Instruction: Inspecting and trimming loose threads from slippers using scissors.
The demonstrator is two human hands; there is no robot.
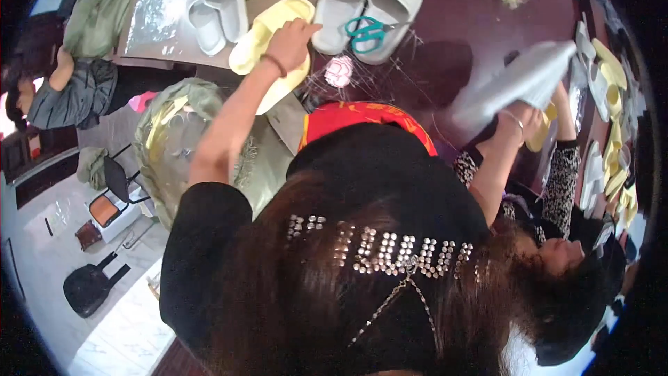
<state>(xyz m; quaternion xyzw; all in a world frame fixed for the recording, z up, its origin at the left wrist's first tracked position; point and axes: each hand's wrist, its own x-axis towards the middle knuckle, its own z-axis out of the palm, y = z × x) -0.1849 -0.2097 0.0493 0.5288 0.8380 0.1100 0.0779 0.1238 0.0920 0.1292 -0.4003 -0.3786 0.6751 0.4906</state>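
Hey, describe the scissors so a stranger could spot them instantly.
On the dark reddish table, find the pair of grey slippers just beyond a pink flower. The scissors lie across the right-hand slipper, their teal loop handles unlike the plain grey beneath.

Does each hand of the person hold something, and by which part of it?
Left hand: over the yellow slippers, but a grip cannot be told. Right hand: seems to hold a blurred grey thing by its near edge.
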